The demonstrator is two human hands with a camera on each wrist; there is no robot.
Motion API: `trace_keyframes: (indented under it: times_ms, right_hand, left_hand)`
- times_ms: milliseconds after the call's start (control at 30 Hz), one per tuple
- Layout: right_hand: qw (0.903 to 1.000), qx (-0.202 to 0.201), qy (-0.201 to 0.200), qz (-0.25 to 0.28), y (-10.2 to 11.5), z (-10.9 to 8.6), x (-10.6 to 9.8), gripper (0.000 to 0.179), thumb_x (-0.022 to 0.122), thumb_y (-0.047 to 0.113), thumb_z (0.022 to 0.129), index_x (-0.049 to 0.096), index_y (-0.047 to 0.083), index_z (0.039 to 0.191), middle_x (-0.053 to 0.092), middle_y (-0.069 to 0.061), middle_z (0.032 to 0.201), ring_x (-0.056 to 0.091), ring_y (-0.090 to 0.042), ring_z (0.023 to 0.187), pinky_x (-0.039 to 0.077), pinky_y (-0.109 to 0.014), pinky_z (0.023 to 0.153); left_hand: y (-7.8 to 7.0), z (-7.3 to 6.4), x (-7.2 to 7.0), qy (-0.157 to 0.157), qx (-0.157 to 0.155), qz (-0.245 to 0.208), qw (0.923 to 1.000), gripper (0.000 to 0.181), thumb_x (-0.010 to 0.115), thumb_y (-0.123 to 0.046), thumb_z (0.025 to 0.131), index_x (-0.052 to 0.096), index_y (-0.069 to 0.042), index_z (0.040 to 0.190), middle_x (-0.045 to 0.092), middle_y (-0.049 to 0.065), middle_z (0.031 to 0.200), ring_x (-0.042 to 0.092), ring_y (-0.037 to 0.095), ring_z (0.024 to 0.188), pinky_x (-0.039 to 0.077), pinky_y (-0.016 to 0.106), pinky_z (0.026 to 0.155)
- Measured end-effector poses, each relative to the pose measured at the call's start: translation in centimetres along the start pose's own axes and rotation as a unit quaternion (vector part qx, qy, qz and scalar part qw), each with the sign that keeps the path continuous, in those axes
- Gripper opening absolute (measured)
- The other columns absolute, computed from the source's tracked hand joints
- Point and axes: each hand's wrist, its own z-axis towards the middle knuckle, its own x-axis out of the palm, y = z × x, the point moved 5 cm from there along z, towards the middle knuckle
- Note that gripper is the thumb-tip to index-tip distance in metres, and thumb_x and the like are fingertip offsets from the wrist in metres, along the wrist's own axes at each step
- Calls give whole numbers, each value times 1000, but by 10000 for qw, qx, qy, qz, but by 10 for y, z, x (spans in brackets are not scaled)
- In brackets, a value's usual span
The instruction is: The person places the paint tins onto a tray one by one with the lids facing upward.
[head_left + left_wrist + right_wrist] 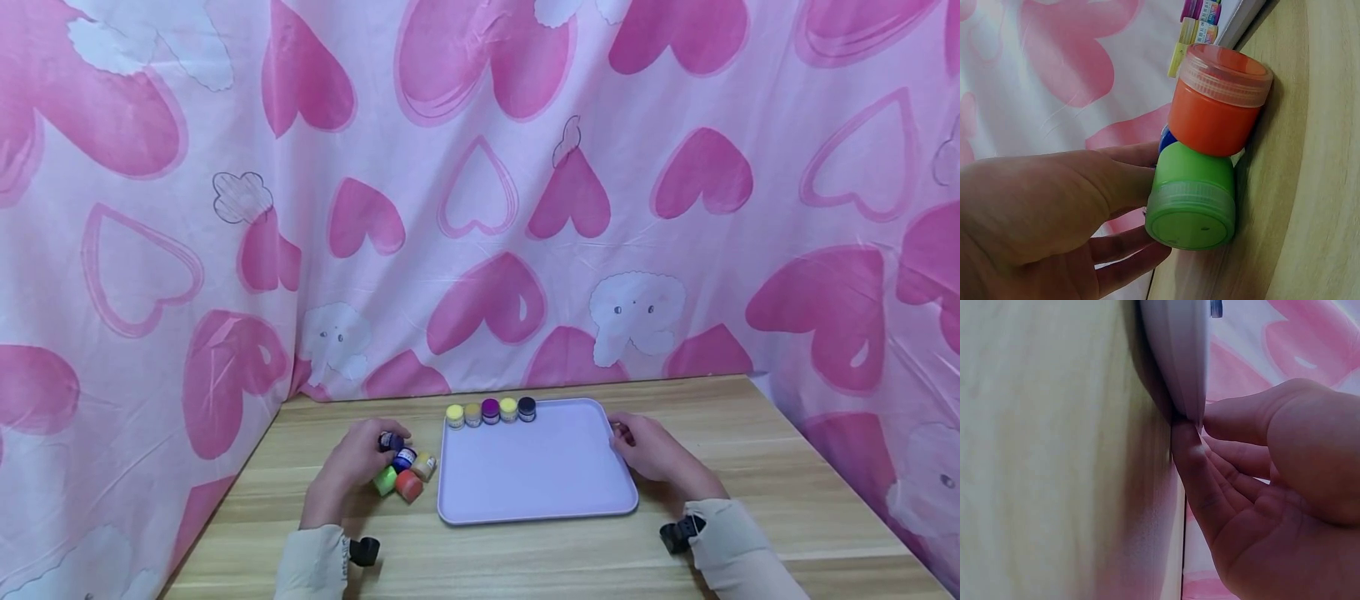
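Observation:
My left hand (358,454) grips a dark paint jar (391,442) between thumb and fingers, left of the lilac tray (532,475). Close by lie a blue jar (405,458), a tan jar (424,467), a green jar (386,481) and an orange-red jar (408,486). The left wrist view has the green jar (1194,194) and orange jar (1222,100) in front of the fingers, hiding the dark jar. At the tray's right side, my right hand (648,446) pinches the rim (1188,369), thumb above and a finger under the edge.
Along the tray's back left edge stands a row of several jars: yellow (455,416), tan (472,415), purple (491,410), yellow again and black (527,408). The wooden table (525,558) meets a pink heart-patterned curtain (480,208) at the back and sides.

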Motion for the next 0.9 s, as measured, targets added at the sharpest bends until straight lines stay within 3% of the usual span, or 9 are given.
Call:
trace_keyframes:
  times_ms: [367, 567, 900]
  right_hand:
    - [10000, -32, 7, -54, -1, 1, 0, 50, 66, 15, 108, 54, -1, 154, 71, -10, 119, 62, -20, 99, 65, -46, 97]
    - [10000, -81, -1, -49, -1, 1, 0, 50, 66, 14, 107, 54, -2, 153, 71, -10, 117, 62, -21, 98, 65, -44, 95]
    - [10000, -35, 11, -22, 0, 1, -1, 50, 66, 13, 108, 54, -3, 153, 71, -11, 116, 62, -22, 99, 64, -42, 93]
  left_hand:
    - [1, 2, -1, -324, -137, -133, 9993, 45, 79, -7, 98, 69, -14, 142, 72, 11, 138, 68, 31, 124, 54, 62, 113]
    - [-3, 5, -1, -564, -156, -311, 9978, 47, 81, -16, 99, 68, -11, 144, 72, 11, 137, 70, 27, 114, 60, 55, 106]
    - [-18, 9, 9, -899, 263, -627, 9936, 45, 83, -19, 97, 71, -9, 139, 74, 11, 128, 72, 21, 99, 67, 42, 91]
